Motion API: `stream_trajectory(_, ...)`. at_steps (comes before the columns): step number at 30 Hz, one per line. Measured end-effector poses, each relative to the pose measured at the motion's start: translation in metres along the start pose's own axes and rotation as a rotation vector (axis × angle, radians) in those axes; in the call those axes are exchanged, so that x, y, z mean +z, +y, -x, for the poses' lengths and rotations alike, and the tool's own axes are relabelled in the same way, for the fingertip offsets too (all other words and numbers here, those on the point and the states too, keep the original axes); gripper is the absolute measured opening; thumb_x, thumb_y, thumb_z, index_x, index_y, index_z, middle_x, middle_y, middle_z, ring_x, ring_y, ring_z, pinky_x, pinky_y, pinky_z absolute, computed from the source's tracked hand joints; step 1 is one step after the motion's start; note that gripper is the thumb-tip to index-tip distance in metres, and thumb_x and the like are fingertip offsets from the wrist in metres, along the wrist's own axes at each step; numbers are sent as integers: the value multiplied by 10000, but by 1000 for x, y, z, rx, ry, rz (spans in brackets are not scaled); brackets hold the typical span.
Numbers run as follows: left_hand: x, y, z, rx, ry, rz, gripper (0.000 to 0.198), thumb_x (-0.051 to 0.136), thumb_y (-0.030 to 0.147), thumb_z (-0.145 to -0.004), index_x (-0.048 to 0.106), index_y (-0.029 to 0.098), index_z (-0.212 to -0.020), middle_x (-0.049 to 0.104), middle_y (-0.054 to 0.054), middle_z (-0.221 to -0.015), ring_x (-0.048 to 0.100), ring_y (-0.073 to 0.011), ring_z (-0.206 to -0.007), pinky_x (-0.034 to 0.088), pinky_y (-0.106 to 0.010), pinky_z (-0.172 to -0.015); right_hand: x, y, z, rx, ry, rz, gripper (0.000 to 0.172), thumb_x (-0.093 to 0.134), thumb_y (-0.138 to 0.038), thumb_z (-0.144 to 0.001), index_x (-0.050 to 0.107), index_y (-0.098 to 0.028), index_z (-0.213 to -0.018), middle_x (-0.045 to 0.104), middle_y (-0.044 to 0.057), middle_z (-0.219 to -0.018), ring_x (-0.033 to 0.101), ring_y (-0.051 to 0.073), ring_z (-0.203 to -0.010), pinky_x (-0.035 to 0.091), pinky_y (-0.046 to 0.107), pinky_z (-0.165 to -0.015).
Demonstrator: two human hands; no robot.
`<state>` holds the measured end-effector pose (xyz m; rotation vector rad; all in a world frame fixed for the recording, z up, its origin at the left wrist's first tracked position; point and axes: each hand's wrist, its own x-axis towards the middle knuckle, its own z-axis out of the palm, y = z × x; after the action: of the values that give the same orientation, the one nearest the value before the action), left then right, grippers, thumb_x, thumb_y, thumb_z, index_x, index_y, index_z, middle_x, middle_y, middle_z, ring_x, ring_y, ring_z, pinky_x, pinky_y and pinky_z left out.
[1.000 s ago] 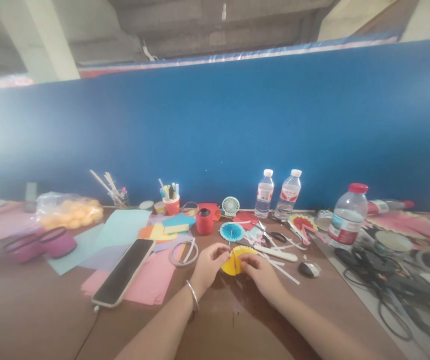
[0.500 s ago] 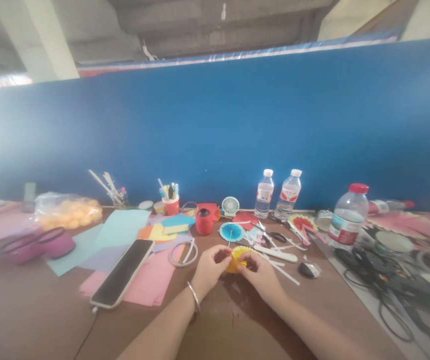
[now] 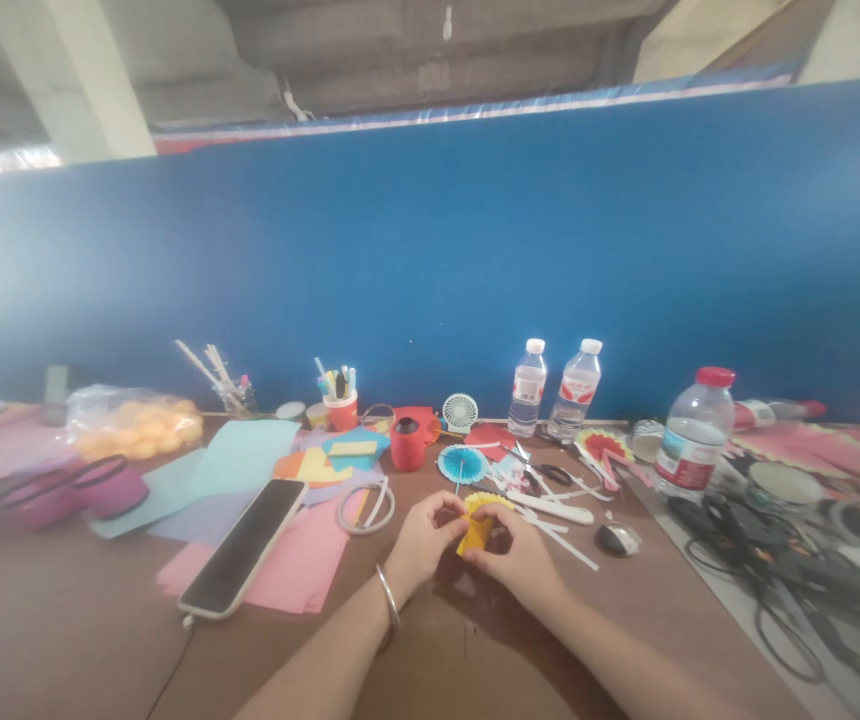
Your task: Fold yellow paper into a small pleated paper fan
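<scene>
Between my two hands is a yellow pleated paper rosette (image 3: 477,533), held just above the brown table. My left hand (image 3: 430,535), with a silver bangle at the wrist, pinches its left side between thumb and fingers. On the right side, my right hand (image 3: 516,550) grips the paper with thumb and fingertips. My fingers hide part of the pleats. Just beyond the hands lies a blue pleated paper rosette (image 3: 463,463) on a thin stick. White paper strips (image 3: 569,545) and a pair of scissors (image 3: 550,474) lie to the right of it.
A phone (image 3: 246,550) rests on pink paper sheets (image 3: 306,570) at left. A red container (image 3: 407,447), a cup of markers (image 3: 341,410) and a small fan (image 3: 461,412) stand behind. Water bottles (image 3: 527,390), a computer mouse (image 3: 617,539) and black cables (image 3: 767,560) are at right.
The yellow rosette has turned and folded in my fingers, its lower part now showing as a flatter, narrower piece. My right fingers have shifted slightly around it.
</scene>
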<state>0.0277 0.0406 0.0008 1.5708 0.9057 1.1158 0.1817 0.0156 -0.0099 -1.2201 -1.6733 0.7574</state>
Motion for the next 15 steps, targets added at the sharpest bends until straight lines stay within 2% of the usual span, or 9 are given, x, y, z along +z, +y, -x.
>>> stream_trajectory(4,3,3,1,-10,-50,102,107,603,192,-669,549,156,-754,572,-1,-729,538,-138,-711,426,-247,-694,-1,-6,3,-146,70,132,402,670,-279,-560,516,-201,-924,523,60,-1000,489,231,-938,402,343,-801)
stream_trajectory(9,2,3,2,34,-59,58,106,614,202,-679,565,147,-754,565,-11,-766,525,-143,-736,416,-244,-691,-2,-7,6,-241,99,275,248,544,-196,-684,520,-211,-930,505,70,-1041,473,220,-985,392,349,-841)
stream_trajectory(15,-2,6,4,77,-71,-22,97,580,196,-705,563,144,-786,573,-25,-788,529,-152,-750,416,-254,-700,-4,0,4,-318,130,310,237,474,-146,-725,543,-208,-942,533,79,-1033,491,219,-981,402,361,-847)
